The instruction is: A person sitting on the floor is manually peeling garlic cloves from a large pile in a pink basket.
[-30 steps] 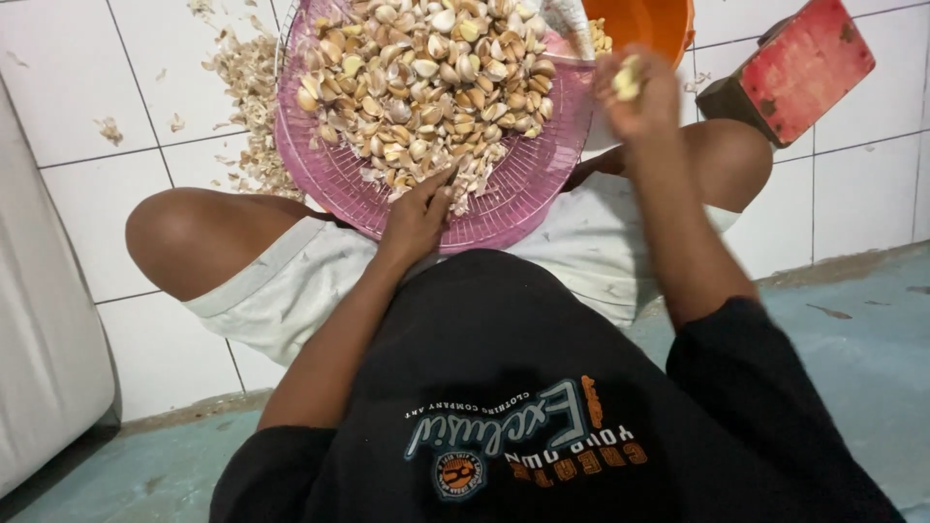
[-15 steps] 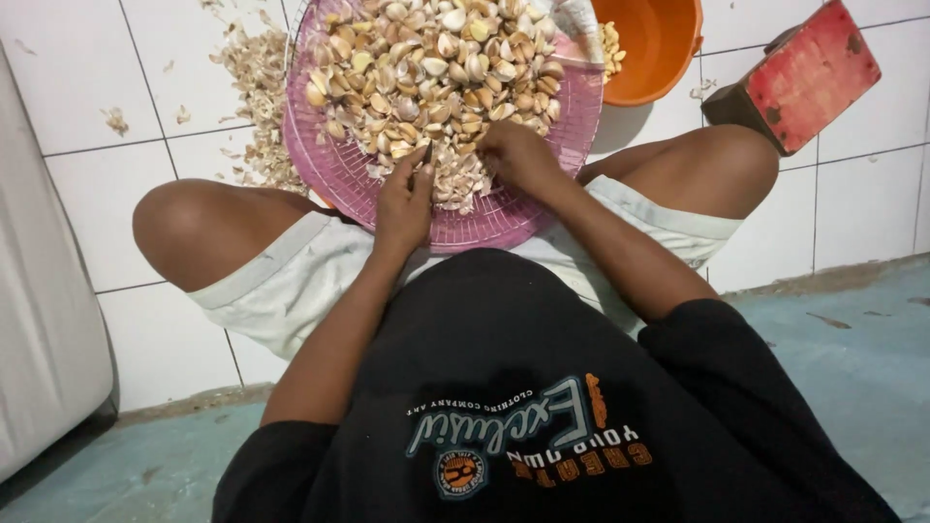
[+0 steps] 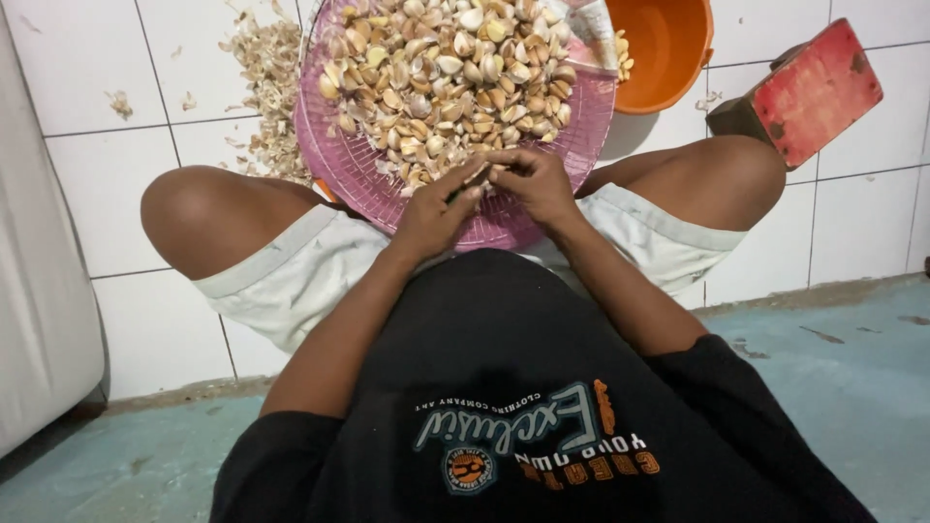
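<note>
Our left hand [image 3: 433, 208] and right hand [image 3: 536, 182] meet fingertip to fingertip at the near rim of the pink basket [image 3: 329, 145], pinched together on one garlic clove [image 3: 481, 174], it seems; peeling looks to be the step in hand. Next calls for stripping the skin; orange bowl [image 3: 668, 48] beyond, skins [image 3: 271, 87] left of the basket.

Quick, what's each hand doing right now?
Left hand: fingers pinched on a garlic clove, over the pink basket.
Right hand: fingers curled onto the same clove, meeting the left.
</note>
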